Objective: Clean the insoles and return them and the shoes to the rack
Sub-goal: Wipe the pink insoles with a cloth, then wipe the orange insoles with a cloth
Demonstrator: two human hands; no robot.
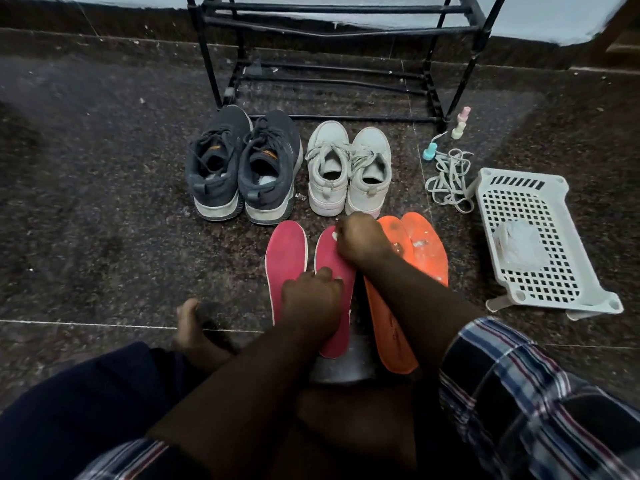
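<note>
Dark speckled floor (104, 202) carries everything. Left hand (311, 299) presses curled fingers on a pink insole (332, 258), while the right hand (360, 240) is clenched around something small and white at its toe. Beyond the hands stand dark shoes (242, 168), white shoes (349, 168) and the rack (332, 29); orange insoles (415, 251) lie beside the right hand.
</note>
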